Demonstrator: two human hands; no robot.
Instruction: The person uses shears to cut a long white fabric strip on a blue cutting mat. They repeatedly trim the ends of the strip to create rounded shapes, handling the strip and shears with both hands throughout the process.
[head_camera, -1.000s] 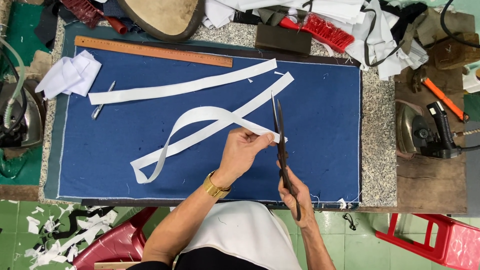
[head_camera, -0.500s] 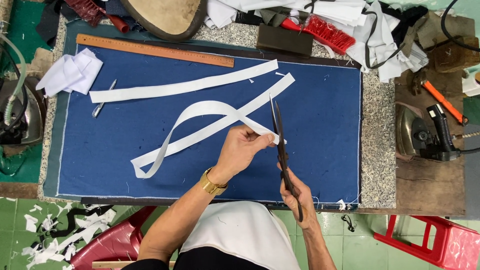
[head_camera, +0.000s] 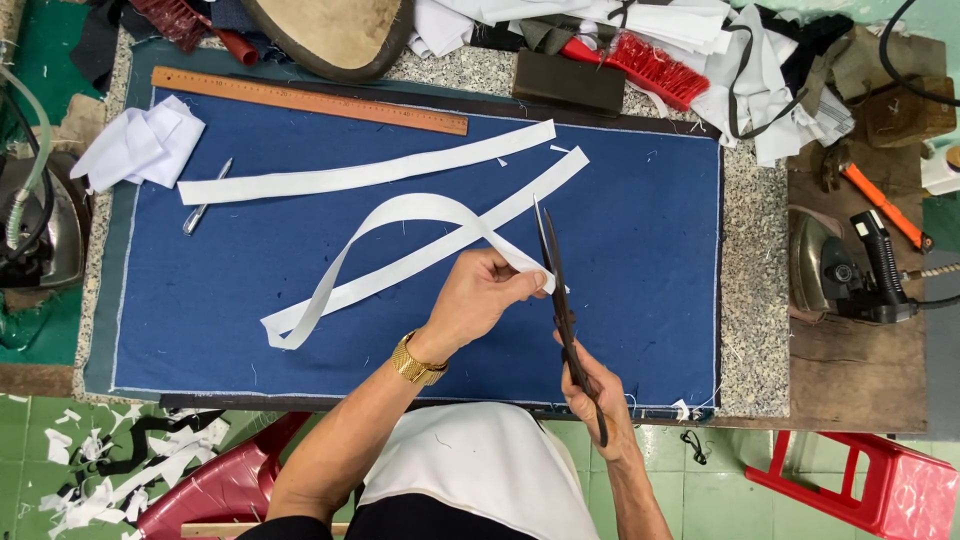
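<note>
My left hand (head_camera: 478, 298) pinches the end of a long white fabric strip (head_camera: 400, 215) that loops back across the blue cloth mat (head_camera: 650, 250). My right hand (head_camera: 598, 390) grips the handles of long dark scissors (head_camera: 556, 280), their blades pointing away from me and resting against the strip's held end. A second white strip (head_camera: 370, 175) lies flat farther back on the mat. A gold watch sits on my left wrist.
A wooden ruler (head_camera: 310, 100) lies along the mat's far edge. Folded white cloth (head_camera: 145, 145) and a pen (head_camera: 207, 197) are at the left. Irons stand at the left (head_camera: 30, 230) and right (head_camera: 850, 270). A red brush (head_camera: 650, 65) and fabric pile sit behind. A red stool (head_camera: 880, 485) stands at the lower right.
My left hand has drawn the strip's end slightly toward me and the scissors have shifted with it. The looped strip has moved a little on the mat.
</note>
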